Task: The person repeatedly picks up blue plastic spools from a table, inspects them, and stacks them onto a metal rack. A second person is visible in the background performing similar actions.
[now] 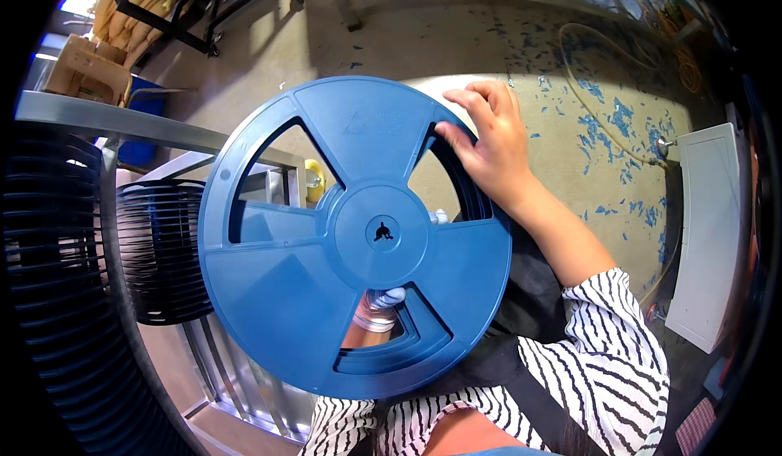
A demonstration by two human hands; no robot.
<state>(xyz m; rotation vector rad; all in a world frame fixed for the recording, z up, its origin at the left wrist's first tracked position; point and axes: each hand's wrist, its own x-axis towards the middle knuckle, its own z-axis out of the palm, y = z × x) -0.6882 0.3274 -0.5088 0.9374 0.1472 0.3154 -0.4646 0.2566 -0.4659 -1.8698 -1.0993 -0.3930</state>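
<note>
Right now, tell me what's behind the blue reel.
Through the blue reel show the left forearm, part of the left hand and something yellow. The rest of that hand is covered.

Through my remote feed I watch a loose white top (pixel 497 405) printed with wavy black stripes, its neckline (pixel 440 413) rounded, its right sleeve (pixel 612 303) ending near the elbow, a broad black strap (pixel 551 392) crossing it, and dark cloth (pixel 531 286) beside.
</note>
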